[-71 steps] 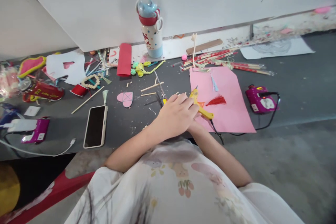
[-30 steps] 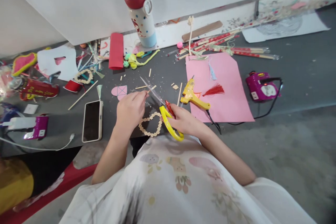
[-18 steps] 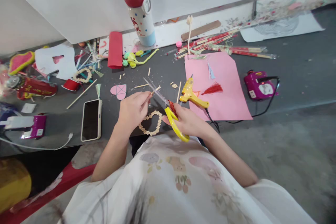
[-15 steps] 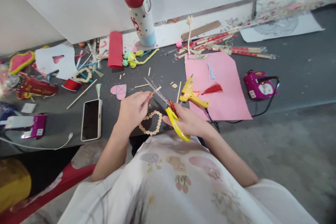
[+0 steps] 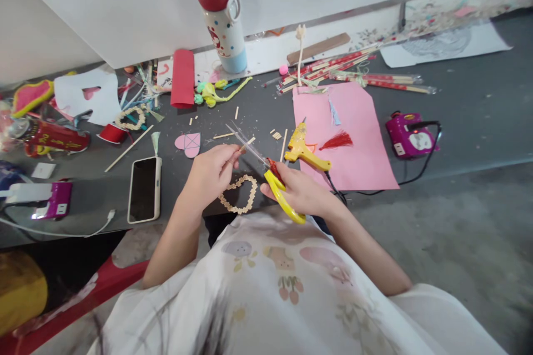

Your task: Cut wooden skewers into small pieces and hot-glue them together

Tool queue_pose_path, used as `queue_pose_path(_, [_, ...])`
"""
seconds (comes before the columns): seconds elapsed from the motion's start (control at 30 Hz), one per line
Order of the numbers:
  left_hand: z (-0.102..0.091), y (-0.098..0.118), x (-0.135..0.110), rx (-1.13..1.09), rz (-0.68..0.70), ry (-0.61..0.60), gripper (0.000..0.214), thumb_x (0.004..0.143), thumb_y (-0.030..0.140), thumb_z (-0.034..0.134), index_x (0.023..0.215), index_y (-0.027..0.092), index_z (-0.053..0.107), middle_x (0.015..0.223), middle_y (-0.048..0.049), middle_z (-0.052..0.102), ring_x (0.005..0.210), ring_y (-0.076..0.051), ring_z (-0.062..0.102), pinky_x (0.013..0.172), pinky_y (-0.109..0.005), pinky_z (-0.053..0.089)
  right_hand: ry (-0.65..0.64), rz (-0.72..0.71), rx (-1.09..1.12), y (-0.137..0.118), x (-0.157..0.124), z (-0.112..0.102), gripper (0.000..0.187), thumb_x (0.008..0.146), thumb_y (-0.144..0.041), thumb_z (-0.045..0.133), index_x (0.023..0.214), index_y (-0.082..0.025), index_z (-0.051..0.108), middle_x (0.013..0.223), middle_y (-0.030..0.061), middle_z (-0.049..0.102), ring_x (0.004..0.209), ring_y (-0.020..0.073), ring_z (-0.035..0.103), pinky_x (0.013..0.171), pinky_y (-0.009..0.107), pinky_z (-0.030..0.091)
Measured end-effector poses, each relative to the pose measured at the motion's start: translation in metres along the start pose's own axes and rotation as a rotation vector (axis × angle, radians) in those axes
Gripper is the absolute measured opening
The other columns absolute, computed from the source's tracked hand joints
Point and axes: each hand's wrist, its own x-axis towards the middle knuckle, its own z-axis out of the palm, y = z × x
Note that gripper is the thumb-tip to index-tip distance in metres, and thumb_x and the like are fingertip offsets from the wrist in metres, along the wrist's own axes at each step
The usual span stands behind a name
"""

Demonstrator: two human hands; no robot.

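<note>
My left hand is closed in a pinch on a thin wooden stick, whose tip pokes out past the fingers. My right hand grips yellow-handled scissors, with the blades pointing up and left across the stick. Just below the hands lies a heart-shaped outline of small wooden pieces. A yellow glue gun rests right of the scissors, on a pink sheet. Short cut stick pieces and a pink paper heart lie beyond the hands.
A phone lies at left near the table edge. A tall bottle stands at the back, beside a red paper piece. Wrapped chopsticks lie at the back right. A purple power adapter with a cord sits at right.
The scissors and my right hand have shifted very slightly to the right. My left hand still pinches the stick, almost unmoved.
</note>
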Motion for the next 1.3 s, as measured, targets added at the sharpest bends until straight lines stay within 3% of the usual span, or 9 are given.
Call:
queue_pose_path(0.4, [-0.0020,0.0005,-0.0005,-0.064,-0.052,-0.050,0.032,0.095,0.027,0.037,0.067,0.018,0.050,0.061,0.0014,0.056,0.056,-0.009,0.050,0.057,-0.022,0.036,0.012,-0.011,-0.013,0.0004,-0.0005,0.0000,0.036,0.083,-0.056,0.050,0.089,-0.022,0.039,0.079,0.0012,0.061,0.070,0.0170,0.059,0.060,0.024,0.036])
queue_pose_path(0.87, [0.0003,0.0011,-0.0026,-0.157,-0.087,-0.010,0.026,0.091,0.019,0.041,0.069,0.017,0.055,0.062,0.0021,0.059,0.052,-0.008,0.048,0.054,-0.020,0.038,0.089,-0.019,-0.062,-0.0041,-0.0054,0.0018,0.043,0.080,-0.058,0.054,0.093,-0.020,0.041,0.087,0.0049,0.064,0.073,0.0197,0.060,0.061,0.027,0.037])
queue_pose_path(1.1, [0.0029,-0.0016,-0.0054,-0.168,-0.088,0.017,0.022,0.089,0.018,0.041,0.072,0.018,0.057,0.065,0.0016,0.061,0.054,-0.009,0.050,0.055,-0.021,0.040,0.114,-0.006,-0.090,-0.0073,-0.0068,0.0014,0.042,0.082,-0.057,0.051,0.097,-0.019,0.043,0.096,0.0089,0.064,0.085,0.0229,0.062,0.065,0.028,0.038])
queue_pose_path(1.3, [0.0036,-0.0029,-0.0041,-0.163,-0.118,-0.013,0.027,0.091,0.021,0.040,0.069,0.017,0.055,0.065,0.0004,0.060,0.054,-0.009,0.050,0.055,-0.022,0.040,0.105,0.030,-0.112,-0.0049,-0.0051,0.0046,0.040,0.085,-0.058,0.047,0.092,-0.019,0.043,0.087,0.0078,0.064,0.079,0.0232,0.062,0.060,0.028,0.035])
